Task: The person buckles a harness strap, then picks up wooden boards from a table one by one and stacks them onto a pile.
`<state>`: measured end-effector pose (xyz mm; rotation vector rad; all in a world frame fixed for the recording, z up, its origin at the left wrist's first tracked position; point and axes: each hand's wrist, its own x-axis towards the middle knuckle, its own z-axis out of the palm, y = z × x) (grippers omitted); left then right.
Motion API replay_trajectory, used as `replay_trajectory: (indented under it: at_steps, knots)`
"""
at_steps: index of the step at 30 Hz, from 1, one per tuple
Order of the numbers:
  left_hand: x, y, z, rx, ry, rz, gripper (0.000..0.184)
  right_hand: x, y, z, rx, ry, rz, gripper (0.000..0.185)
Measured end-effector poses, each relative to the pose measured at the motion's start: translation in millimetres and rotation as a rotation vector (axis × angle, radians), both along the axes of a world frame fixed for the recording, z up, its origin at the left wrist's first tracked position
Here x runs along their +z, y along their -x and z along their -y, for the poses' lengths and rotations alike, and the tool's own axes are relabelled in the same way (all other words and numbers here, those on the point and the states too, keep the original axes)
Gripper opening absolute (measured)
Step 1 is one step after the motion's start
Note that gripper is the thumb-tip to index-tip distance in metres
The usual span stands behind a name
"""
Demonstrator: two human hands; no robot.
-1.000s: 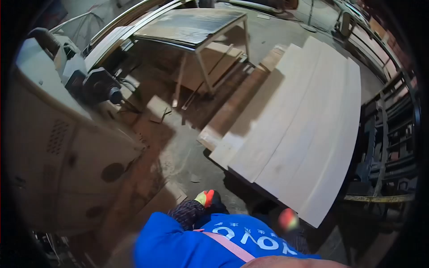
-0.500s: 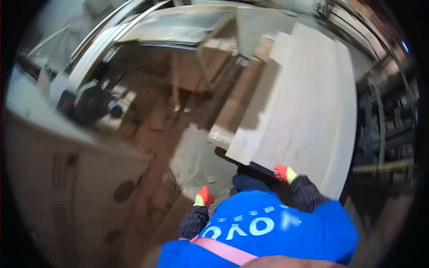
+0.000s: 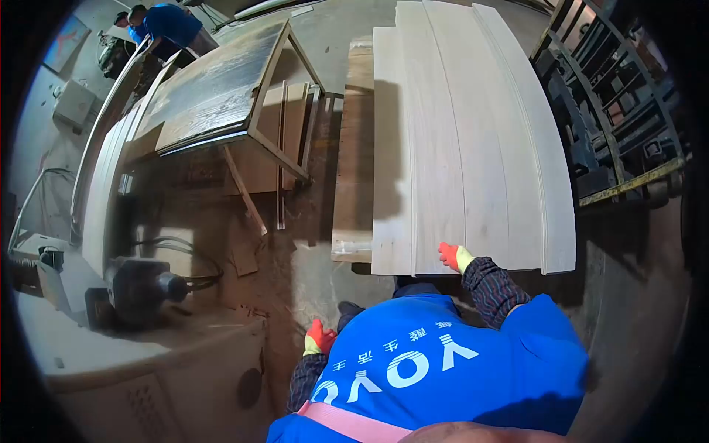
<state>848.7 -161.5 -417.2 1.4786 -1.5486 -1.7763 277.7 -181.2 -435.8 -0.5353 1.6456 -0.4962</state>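
Note:
Pale wooden boards (image 3: pixel 473 148) lie side by side in a stack in front of me, right of centre. My right hand (image 3: pixel 455 257), in a red and yellow glove, is over the near end of the boards with its fingers slightly curled; whether it touches them I cannot tell. My left hand (image 3: pixel 319 338), in a matching glove, hangs low beside my blue shirt (image 3: pixel 428 362), above the floor and away from the boards. Nothing shows in it, and its fingers are partly bent.
A dark-topped table (image 3: pixel 214 88) stands at the upper left, with panels beneath it. A machine with a motor (image 3: pixel 140 292) is at the lower left. Two people in blue (image 3: pixel 173 29) bend over at the far left. A metal rack (image 3: pixel 613 111) stands at the right.
The view has turned, so the boards now run straight ahead and the people have come into view. My right hand has come up from beside my body to the boards' near end.

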Motion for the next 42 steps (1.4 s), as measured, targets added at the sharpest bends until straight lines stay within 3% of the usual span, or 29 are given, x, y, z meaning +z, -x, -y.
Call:
replay_trajectory:
  at_steps: [1, 6, 9, 12, 14, 16, 18, 20, 23, 24, 31, 34, 36, 38, 40, 42]
  knots:
    - [-4, -7, 11, -0.044, 0.018, -0.063, 0.025, 0, -2, -1, -0.017, 0.007, 0.000, 0.058]
    - [17, 0, 79, -0.041, -0.054, 0.127, 0.020, 21, -28, -11, -0.105, -0.015, -0.091, 0.055]
    - [20, -23, 103, -0.057, -0.095, 0.095, 0.023, 28, -64, -19, -0.328, -0.115, -0.104, 0.053]
    - [-40, -74, 135, 0.237, -0.635, -0.350, 0.026, 50, -116, -19, -0.432, -0.081, -0.117, 0.050]
    - [-27, -78, 145, 0.453, -0.719, -0.262, 0.025, -12, -108, -38, -0.442, -0.027, 0.322, 0.054]
    - [-15, -96, 154, 0.692, -0.792, -0.202, 0.024, 17, -152, -15, -0.357, -0.074, 0.274, 0.056]
    - [-19, -116, 156, 0.316, -0.542, -0.123, 0.024, 56, -178, -11, -0.375, -0.164, 0.130, 0.066]
    - [-15, -120, 163, 0.128, -0.413, -0.078, 0.024, 66, -194, -2, -0.349, -0.140, 0.117, 0.067]
    - [-2, -112, 174, 0.624, -0.798, -0.263, 0.026, 79, -201, -4, -0.356, -0.106, 0.098, 0.069]
    - [4, -106, 171, 0.627, -0.794, -0.264, 0.026, 80, -199, -5, -0.351, -0.110, 0.103, 0.070]
    - [68, -53, 178, 0.677, -0.469, -0.094, 0.037, 88, -178, -6, -0.330, -0.089, 0.106, 0.076]
    - [108, -40, 201, 0.742, -0.339, -0.145, 0.036, 80, -168, -13, -0.321, -0.071, 0.174, 0.076]
    - [119, -44, 219, 0.675, -0.151, -0.202, 0.030, 74, -161, -19, -0.325, -0.089, 0.166, 0.076]
    - [164, -39, 243, 0.613, 0.076, -0.181, 0.036, 70, -160, -22, -0.332, -0.113, 0.138, 0.076]
    - [156, -72, 285, 0.450, 0.313, -0.049, 0.036, 64, -162, -17, -0.339, -0.101, 0.149, 0.075]
    - [188, -65, 309, 0.634, 0.485, 0.076, 0.046, 63, -161, -13, -0.356, -0.076, 0.160, 0.075]
